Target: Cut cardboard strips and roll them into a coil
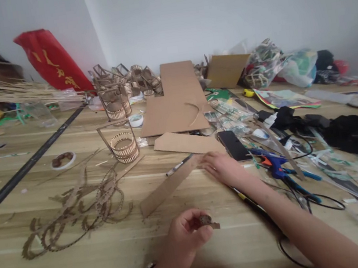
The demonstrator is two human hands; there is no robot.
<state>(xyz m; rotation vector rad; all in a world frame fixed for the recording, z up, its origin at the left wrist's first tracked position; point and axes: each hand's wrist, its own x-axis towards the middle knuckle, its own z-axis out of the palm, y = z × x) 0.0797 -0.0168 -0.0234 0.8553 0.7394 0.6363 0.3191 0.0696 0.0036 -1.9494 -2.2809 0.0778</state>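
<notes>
My left hand, low in the middle, is closed around a small rolled-up strip of brown cardboard, whose short flat end sticks out to the right. Farther forward, my right hand reaches left across the table with fingers stretched out. Its fingertips lie over the upper end of a flat cardboard strip; whether they press on it is hard to see. A pen lies along that strip's upper edge. Just beyond my right hand lies a black phone.
A small slatted bucket with a tall handle stands left of centre, others behind it. Notched cardboard strips tangle at left. A blue glue gun with cables lies right. Large cardboard pieces lie at the back.
</notes>
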